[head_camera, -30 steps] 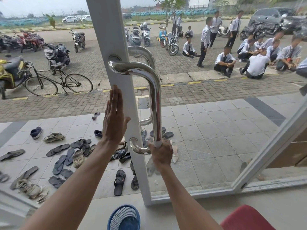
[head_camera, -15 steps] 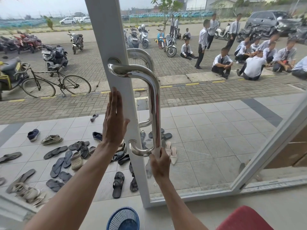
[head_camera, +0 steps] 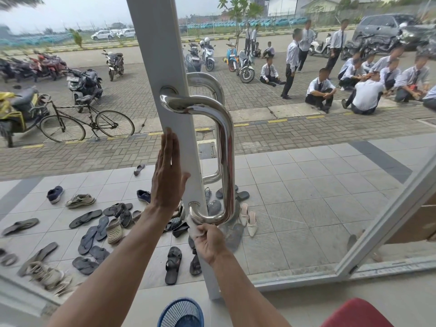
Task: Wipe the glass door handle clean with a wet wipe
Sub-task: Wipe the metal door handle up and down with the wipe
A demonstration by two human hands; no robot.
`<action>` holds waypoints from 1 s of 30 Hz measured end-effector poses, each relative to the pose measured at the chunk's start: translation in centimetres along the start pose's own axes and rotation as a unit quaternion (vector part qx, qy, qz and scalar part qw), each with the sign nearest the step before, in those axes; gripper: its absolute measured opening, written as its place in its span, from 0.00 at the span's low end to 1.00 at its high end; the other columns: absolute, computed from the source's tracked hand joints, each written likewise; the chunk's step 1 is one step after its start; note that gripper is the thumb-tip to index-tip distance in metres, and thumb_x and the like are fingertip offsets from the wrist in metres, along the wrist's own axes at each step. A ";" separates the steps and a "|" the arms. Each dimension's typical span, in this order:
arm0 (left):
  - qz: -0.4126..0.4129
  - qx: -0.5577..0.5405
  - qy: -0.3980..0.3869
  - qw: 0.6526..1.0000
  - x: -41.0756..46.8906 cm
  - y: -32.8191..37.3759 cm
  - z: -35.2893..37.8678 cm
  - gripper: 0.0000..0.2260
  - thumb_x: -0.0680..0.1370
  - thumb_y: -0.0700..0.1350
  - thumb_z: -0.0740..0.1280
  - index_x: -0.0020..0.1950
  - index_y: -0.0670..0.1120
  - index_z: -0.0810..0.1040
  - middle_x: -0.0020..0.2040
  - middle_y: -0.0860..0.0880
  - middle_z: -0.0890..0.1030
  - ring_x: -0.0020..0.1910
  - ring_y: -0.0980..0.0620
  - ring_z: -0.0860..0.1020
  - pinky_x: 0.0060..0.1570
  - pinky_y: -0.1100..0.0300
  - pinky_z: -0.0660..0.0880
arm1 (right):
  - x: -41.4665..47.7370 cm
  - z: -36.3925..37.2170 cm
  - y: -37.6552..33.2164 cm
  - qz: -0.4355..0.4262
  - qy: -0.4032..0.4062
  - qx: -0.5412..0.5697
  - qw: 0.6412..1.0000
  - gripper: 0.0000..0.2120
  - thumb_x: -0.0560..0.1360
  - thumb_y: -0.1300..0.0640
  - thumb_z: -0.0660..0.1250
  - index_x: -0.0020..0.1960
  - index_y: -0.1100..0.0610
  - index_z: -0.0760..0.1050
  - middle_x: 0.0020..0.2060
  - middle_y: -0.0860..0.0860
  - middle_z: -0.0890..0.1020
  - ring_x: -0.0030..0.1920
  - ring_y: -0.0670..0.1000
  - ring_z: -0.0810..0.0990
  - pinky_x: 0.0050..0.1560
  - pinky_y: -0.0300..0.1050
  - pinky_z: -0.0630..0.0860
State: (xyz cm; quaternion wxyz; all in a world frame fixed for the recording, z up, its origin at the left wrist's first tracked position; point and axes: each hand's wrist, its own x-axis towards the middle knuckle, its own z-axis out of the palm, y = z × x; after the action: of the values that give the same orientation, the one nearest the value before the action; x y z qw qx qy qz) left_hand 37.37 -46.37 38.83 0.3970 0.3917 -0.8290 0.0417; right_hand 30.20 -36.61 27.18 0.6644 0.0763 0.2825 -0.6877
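Note:
A shiny steel D-shaped door handle (head_camera: 226, 147) is mounted on the white door frame (head_camera: 162, 55), with a matching handle behind the glass. My right hand (head_camera: 208, 243) is closed around a white wet wipe (head_camera: 194, 230) and presses it against the underside of the handle's lower bend. My left hand (head_camera: 168, 175) lies flat, fingers straight and together, against the white frame left of the handle.
A blue mesh basket (head_camera: 181, 313) and a red object (head_camera: 354, 315) sit at the floor near my feet. Beyond the glass lie several sandals and shoes (head_camera: 94, 230), a bicycle (head_camera: 87, 123), parked motorbikes and a group of seated people (head_camera: 368, 90).
My right hand has slid with the wipe from the bottom of the vertical bar down and left under the lower bend. The left hand stays flat on the frame.

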 end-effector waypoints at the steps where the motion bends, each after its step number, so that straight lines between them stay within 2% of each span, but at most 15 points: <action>1: 0.003 0.001 0.000 1.000 0.0 0.0 0.0 0.52 0.68 0.38 0.79 0.81 0.38 0.47 0.83 0.43 0.45 0.82 0.46 0.46 0.73 0.46 0.68 | -0.4 -0.1 0.1 0.006 0.002 -0.049 0.999 0.22 0.78 0.75 0.48 0.69 0.73 0.67 0.67 0.70 0.73 0.70 0.65 0.72 0.54 0.46 0.76; 3: 0.008 -0.002 -0.001 1.000 0.0 -0.1 0.1 0.52 0.68 0.38 0.79 0.81 0.38 0.47 0.83 0.43 0.44 0.82 0.46 0.46 0.73 0.46 0.68 | -1.8 -0.3 0.3 -0.043 0.029 -0.228 0.972 0.16 0.74 0.68 0.56 0.58 0.68 0.75 0.53 0.66 0.83 0.55 0.64 0.82 0.40 0.43 0.72; 4: 0.008 -0.003 0.000 1.000 0.0 -0.1 0.2 0.52 0.68 0.38 0.79 0.81 0.38 0.47 0.83 0.43 0.44 0.82 0.46 0.46 0.73 0.46 0.68 | -2.6 -0.6 0.4 -0.111 0.062 -0.342 0.931 0.11 0.70 0.63 0.59 0.48 0.63 0.77 0.41 0.59 0.84 0.44 0.59 0.82 0.35 0.44 0.69; 5: 0.008 -0.004 0.002 1.000 0.0 -0.1 0.2 0.52 0.68 0.38 0.79 0.81 0.38 0.47 0.83 0.43 0.44 0.82 0.46 0.46 0.73 0.46 0.68 | -3.2 -1.1 0.4 -0.212 0.098 -0.449 0.862 0.08 0.67 0.61 0.60 0.43 0.59 0.76 0.35 0.54 0.81 0.38 0.54 0.79 0.34 0.45 0.70; 6: 0.009 -0.005 0.003 1.000 0.0 -0.1 0.2 0.52 0.68 0.38 0.79 0.81 0.38 0.46 0.83 0.44 0.43 0.82 0.46 0.46 0.72 0.46 0.69 | -3.7 -1.7 0.5 -0.328 0.126 -0.527 0.774 0.07 0.68 0.61 0.61 0.43 0.59 0.77 0.35 0.53 0.80 0.38 0.53 0.79 0.37 0.47 0.74; 8: 0.010 -0.006 0.004 1.000 0.0 -0.1 0.2 0.52 0.68 0.37 0.79 0.82 0.38 0.46 0.82 0.45 0.42 0.82 0.46 0.46 0.70 0.46 0.71 | -4.2 -2.9 0.5 -0.504 0.154 -0.642 0.556 0.15 0.69 0.70 0.66 0.56 0.65 0.79 0.50 0.59 0.84 0.53 0.57 0.83 0.54 0.52 0.81; 10: 0.005 -0.005 0.004 1.000 0.0 -0.1 0.3 0.53 0.68 0.37 0.79 0.82 0.39 0.46 0.82 0.46 0.42 0.82 0.47 0.46 0.70 0.46 0.72 | -4.1 -3.4 0.6 -0.536 0.157 -0.748 0.358 0.30 0.67 0.73 0.66 0.69 0.66 0.73 0.67 0.61 0.78 0.69 0.58 0.76 0.70 0.59 0.72; 11: 0.003 -0.005 0.003 1.000 -0.1 -0.1 0.2 0.53 0.68 0.37 0.79 0.82 0.39 0.46 0.82 0.46 0.42 0.82 0.47 0.46 0.70 0.46 0.72 | -4.1 -3.6 0.8 -0.518 0.154 -0.788 0.295 0.32 0.67 0.71 0.65 0.72 0.65 0.70 0.72 0.60 0.73 0.73 0.57 0.72 0.73 0.61 0.67; 12: 0.004 -0.003 0.003 1.000 -0.1 -0.1 0.2 0.53 0.68 0.37 0.79 0.82 0.39 0.45 0.82 0.46 0.42 0.82 0.47 0.46 0.70 0.46 0.72 | -4.0 -3.6 1.0 -0.487 0.152 -0.820 0.259 0.33 0.69 0.69 0.63 0.75 0.65 0.67 0.75 0.60 0.68 0.75 0.57 0.67 0.75 0.61 0.64; 15: 0.002 -0.001 0.000 1.000 -0.1 -0.1 0.2 0.53 0.69 0.37 0.78 0.82 0.39 0.45 0.83 0.45 0.42 0.82 0.47 0.46 0.69 0.46 0.72 | -2.8 -3.3 1.7 -0.375 0.164 -0.889 0.206 0.34 0.78 0.62 0.57 0.79 0.68 0.46 0.78 0.65 0.47 0.80 0.62 0.48 0.78 0.61 0.44; 17: 0.000 0.001 -0.002 1.000 0.0 -0.1 0.1 0.53 0.69 0.38 0.78 0.82 0.40 0.45 0.83 0.45 0.42 0.82 0.47 0.46 0.68 0.46 0.74 | -1.9 -2.1 2.1 -0.322 0.176 -0.915 0.170 0.37 0.82 0.56 0.55 0.76 0.72 0.36 0.77 0.69 0.42 0.79 0.66 0.45 0.74 0.63 0.33; 20: 0.001 0.000 -0.003 1.000 0.0 0.0 0.2 0.53 0.69 0.37 0.78 0.82 0.40 0.44 0.82 0.46 0.41 0.82 0.47 0.45 0.64 0.46 0.77 | -0.3 0.1 2.2 -0.269 0.189 -0.939 0.101 0.35 0.83 0.54 0.52 0.74 0.78 0.39 0.74 0.75 0.56 0.76 0.73 0.56 0.76 0.66 0.37; 24: 0.005 0.004 0.002 1.000 0.0 -0.2 0.3 0.53 0.68 0.37 0.79 0.82 0.40 0.45 0.82 0.48 0.39 0.82 0.47 0.46 0.66 0.45 0.75 | 1.9 0.5 1.7 -0.287 0.158 -0.944 0.025 0.37 0.82 0.53 0.54 0.77 0.73 0.38 0.63 0.73 0.73 0.67 0.69 0.72 0.78 0.66 0.43; 26: 0.006 0.007 0.002 1.000 0.1 -0.2 0.3 0.54 0.68 0.38 0.79 0.82 0.40 0.45 0.82 0.47 0.40 0.82 0.46 0.46 0.70 0.46 0.72 | 2.5 0.4 1.6 -0.303 0.136 -0.943 0.021 0.40 0.82 0.51 0.57 0.77 0.71 0.35 0.66 0.74 0.69 0.69 0.70 0.69 0.78 0.66 0.48; 30: 0.001 0.006 0.002 1.000 0.1 -0.1 0.3 0.53 0.68 0.37 0.79 0.82 0.39 0.45 0.82 0.47 0.40 0.82 0.46 0.47 0.73 0.48 0.69 | 2.7 -0.4 1.5 -0.313 0.118 -0.939 0.083 0.44 0.80 0.52 0.61 0.77 0.68 0.32 0.74 0.76 0.51 0.75 0.75 0.53 0.77 0.68 0.48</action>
State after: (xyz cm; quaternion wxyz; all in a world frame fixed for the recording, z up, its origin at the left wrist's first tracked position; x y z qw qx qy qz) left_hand 37.20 -46.60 38.67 0.3964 0.3929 -0.8284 0.0476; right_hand 31.29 -38.67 25.16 -0.1217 -0.6243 0.7716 0.0094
